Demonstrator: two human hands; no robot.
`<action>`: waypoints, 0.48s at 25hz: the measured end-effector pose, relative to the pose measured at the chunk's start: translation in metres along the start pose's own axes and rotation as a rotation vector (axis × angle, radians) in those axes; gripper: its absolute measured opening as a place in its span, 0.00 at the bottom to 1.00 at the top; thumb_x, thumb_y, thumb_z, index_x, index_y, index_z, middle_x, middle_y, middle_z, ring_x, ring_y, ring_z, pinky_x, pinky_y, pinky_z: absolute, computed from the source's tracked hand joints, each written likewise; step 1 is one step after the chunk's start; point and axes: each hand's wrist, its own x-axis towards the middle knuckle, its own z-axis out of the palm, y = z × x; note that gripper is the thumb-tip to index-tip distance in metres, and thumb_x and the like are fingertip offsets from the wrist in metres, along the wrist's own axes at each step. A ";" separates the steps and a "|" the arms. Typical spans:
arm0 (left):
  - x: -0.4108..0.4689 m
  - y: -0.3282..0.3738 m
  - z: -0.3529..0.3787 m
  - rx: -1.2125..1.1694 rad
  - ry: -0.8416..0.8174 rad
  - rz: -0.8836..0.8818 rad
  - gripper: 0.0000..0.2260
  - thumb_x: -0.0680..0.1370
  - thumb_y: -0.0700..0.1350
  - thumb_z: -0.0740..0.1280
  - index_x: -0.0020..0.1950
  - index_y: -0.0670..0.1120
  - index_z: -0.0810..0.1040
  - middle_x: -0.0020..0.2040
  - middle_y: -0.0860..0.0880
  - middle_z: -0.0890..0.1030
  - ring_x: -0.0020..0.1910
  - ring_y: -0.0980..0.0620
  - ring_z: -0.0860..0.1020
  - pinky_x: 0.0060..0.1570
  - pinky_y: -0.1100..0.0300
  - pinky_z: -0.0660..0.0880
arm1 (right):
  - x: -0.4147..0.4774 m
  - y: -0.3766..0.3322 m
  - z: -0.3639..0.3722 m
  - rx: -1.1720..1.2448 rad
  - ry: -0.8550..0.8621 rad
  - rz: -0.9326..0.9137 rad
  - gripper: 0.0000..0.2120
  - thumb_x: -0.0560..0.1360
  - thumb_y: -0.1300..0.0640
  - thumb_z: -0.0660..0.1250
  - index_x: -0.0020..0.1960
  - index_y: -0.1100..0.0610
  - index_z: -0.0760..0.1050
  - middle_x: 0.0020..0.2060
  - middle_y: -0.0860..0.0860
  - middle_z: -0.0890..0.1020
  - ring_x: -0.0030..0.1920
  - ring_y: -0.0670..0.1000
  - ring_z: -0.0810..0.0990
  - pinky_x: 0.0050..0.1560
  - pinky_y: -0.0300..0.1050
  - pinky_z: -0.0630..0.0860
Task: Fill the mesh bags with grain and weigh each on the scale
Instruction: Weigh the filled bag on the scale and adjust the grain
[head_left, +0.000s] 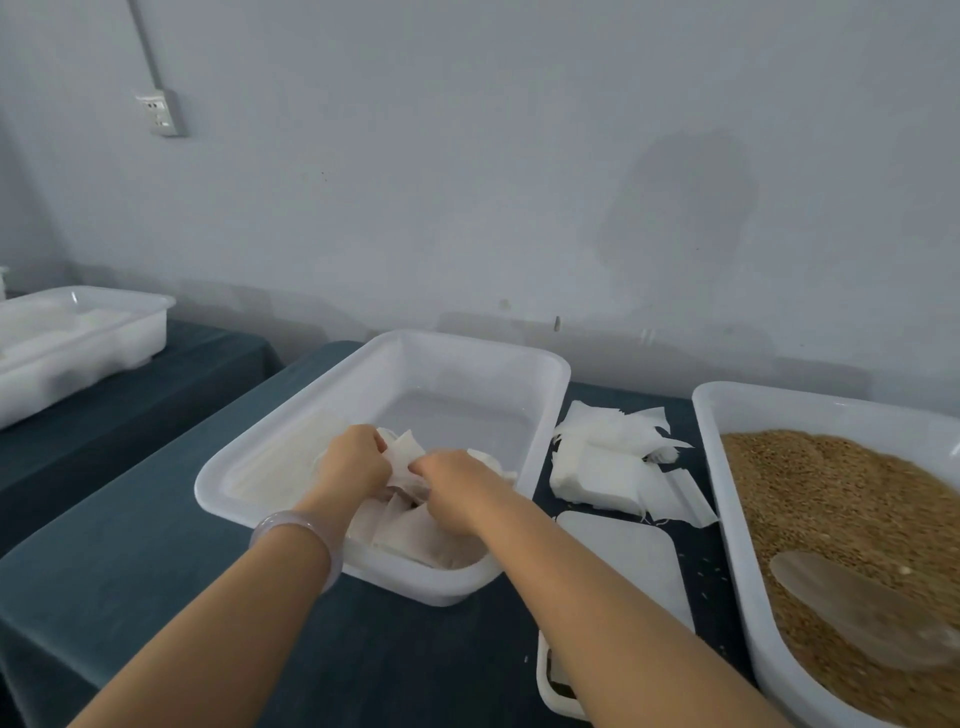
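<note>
Both hands — left hand (353, 460), right hand (457, 480) — pinch a white mesh bag (402, 460) over filled bags in the white tub (540, 415) — grain tray (711, 467) sits right.

Grey wall (467, 156) beyond the tabletop's far edge, darker patch (680, 202) on it toward the right. Socket (161, 111) high left, conduit (143, 41) rising from it. Teal cloth (130, 545) covers the tabletop. Past its far left corner, a second table (171, 395) carries a white tub (78, 343).

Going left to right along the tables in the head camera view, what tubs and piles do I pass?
Far-left white tub → middle white tub → pile of empty mesh bags → tub of grain.
</note>
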 end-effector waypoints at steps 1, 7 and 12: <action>-0.001 0.001 -0.002 0.054 0.019 0.020 0.07 0.72 0.35 0.64 0.46 0.45 0.75 0.48 0.42 0.80 0.46 0.43 0.78 0.47 0.55 0.76 | -0.008 0.005 -0.005 0.064 0.110 -0.045 0.18 0.78 0.63 0.57 0.66 0.57 0.71 0.60 0.57 0.76 0.58 0.57 0.75 0.61 0.53 0.72; -0.033 0.068 -0.004 0.064 0.207 0.506 0.10 0.76 0.40 0.64 0.57 0.46 0.76 0.52 0.46 0.78 0.54 0.45 0.75 0.51 0.55 0.71 | -0.058 0.079 -0.043 0.155 0.428 0.065 0.15 0.79 0.59 0.58 0.63 0.58 0.75 0.61 0.53 0.78 0.61 0.54 0.75 0.62 0.46 0.71; -0.067 0.142 0.049 0.175 -0.022 0.815 0.13 0.79 0.42 0.62 0.62 0.46 0.77 0.60 0.47 0.77 0.60 0.47 0.73 0.59 0.54 0.70 | -0.084 0.130 -0.041 -0.054 0.327 0.322 0.12 0.79 0.57 0.57 0.56 0.58 0.76 0.54 0.55 0.80 0.56 0.55 0.77 0.54 0.47 0.73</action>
